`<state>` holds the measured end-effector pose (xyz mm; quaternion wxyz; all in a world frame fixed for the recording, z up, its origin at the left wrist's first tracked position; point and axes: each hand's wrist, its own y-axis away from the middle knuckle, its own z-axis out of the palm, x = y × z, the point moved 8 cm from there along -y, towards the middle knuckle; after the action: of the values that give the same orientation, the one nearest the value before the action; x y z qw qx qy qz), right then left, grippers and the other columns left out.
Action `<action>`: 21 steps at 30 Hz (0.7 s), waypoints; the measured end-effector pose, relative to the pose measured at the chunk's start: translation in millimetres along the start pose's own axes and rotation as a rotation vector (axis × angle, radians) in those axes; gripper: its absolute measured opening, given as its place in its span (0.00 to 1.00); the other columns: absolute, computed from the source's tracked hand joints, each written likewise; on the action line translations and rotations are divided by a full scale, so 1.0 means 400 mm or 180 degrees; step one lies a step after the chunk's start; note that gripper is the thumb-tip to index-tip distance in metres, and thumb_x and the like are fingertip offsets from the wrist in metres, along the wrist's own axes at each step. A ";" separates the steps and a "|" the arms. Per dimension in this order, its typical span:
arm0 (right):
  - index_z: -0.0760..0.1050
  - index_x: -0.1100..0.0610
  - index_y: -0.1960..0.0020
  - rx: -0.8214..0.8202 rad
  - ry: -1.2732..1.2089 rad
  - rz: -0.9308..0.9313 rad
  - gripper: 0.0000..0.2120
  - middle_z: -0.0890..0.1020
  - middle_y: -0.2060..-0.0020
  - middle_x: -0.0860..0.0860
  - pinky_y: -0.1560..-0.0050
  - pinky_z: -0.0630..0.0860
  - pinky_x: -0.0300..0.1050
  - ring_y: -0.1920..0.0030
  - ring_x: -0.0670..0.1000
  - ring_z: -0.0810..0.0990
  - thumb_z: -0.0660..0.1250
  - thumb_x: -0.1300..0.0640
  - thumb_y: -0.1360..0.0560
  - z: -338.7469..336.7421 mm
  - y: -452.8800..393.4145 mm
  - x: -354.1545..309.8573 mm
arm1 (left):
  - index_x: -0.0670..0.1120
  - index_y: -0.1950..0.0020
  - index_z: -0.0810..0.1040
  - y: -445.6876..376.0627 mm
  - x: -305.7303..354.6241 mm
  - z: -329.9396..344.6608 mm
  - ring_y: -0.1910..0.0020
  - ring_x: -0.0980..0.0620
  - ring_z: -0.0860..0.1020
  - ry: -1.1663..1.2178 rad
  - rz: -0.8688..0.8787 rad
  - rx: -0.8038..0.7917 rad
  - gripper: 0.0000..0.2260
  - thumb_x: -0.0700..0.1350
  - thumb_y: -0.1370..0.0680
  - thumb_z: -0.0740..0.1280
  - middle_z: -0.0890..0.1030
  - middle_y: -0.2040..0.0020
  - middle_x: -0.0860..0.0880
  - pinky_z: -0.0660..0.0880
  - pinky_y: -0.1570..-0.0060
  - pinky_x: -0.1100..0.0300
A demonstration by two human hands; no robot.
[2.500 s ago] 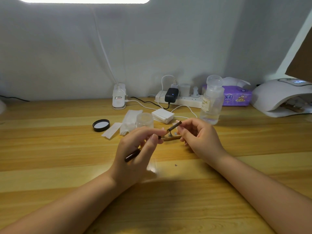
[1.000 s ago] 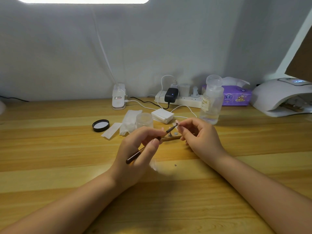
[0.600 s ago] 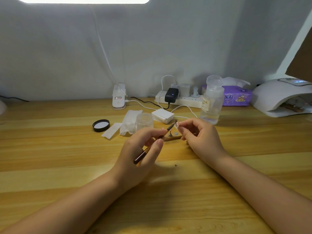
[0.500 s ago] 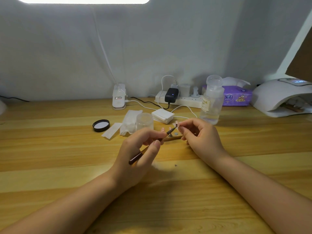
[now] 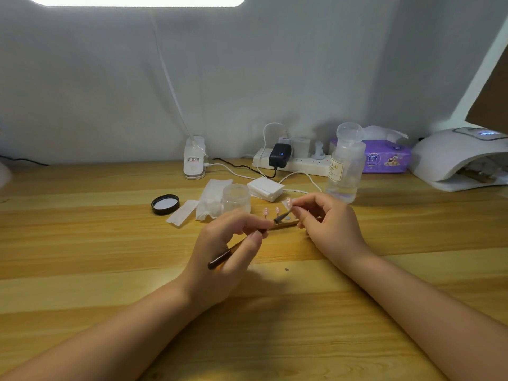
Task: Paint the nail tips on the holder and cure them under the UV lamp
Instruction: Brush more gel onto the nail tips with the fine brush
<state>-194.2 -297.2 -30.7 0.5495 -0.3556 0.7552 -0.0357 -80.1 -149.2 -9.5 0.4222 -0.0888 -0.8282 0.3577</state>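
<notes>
A thin brush (image 5: 239, 250) is pinched in the left hand (image 5: 224, 259), its tip over the wooden holder (image 5: 284, 224) on the table (image 5: 82, 243). One pink nail tip (image 5: 288, 201) is pinched by the right hand (image 5: 328, 226), fingers curled, just above the holder; two more tips (image 5: 270, 211) stand on it.

Brush (image 5: 236, 250) in left hand (image 5: 220, 259), nail tip (image 5: 288, 201) in right hand (image 5: 327, 229)

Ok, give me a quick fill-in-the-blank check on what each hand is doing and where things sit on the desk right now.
1. The thin dark-handled brush is gripped by the ____ hand.
2. The right hand pinches one small pink nail tip above the ____ holder.
3. The round black lid lies ____ of the clear plastic jar.
4. The white domed UV lamp sits at the desk's far ____ side.

Missing words: left; wooden; left; right
</notes>
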 end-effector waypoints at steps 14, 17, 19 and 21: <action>0.79 0.48 0.55 -0.0047 0.0082 0.0030 0.08 0.81 0.65 0.47 0.63 0.77 0.40 0.64 0.47 0.80 0.69 0.61 0.25 0.005 -0.003 0.005 | 0.43 0.46 0.81 0.000 0.002 0.010 0.53 0.54 0.80 -0.0145 0.0076 -0.0118 0.12 0.46 0.23 0.62 0.82 0.53 0.50 0.75 0.53 0.62; 0.79 0.47 0.55 -0.0033 0.0086 0.0029 0.08 0.81 0.65 0.46 0.64 0.77 0.38 0.64 0.46 0.80 0.69 0.60 0.24 0.004 -0.002 0.004 | 0.43 0.49 0.81 0.001 0.007 0.000 0.54 0.54 0.80 -0.0106 0.0088 0.0029 0.12 0.46 0.24 0.61 0.82 0.56 0.51 0.76 0.55 0.61; 0.80 0.49 0.53 -0.0035 0.0089 0.0044 0.06 0.82 0.65 0.47 0.63 0.78 0.42 0.64 0.46 0.80 0.69 0.60 0.24 0.004 -0.003 0.006 | 0.43 0.46 0.80 -0.001 0.012 -0.003 0.54 0.53 0.80 -0.0093 0.0159 0.0107 0.11 0.45 0.23 0.61 0.83 0.55 0.49 0.77 0.54 0.57; 0.81 0.51 0.52 -0.0042 0.0130 0.0047 0.05 0.82 0.64 0.48 0.62 0.78 0.44 0.63 0.47 0.80 0.69 0.60 0.25 0.005 -0.003 0.006 | 0.42 0.43 0.79 -0.003 0.012 0.000 0.53 0.51 0.80 -0.0181 0.0243 0.0097 0.12 0.44 0.22 0.61 0.83 0.54 0.47 0.78 0.54 0.53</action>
<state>-192.3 -298.8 -32.9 0.5318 -0.3528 0.7691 -0.0339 -83.0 -148.0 -5.7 0.3858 -0.1037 -0.8304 0.3884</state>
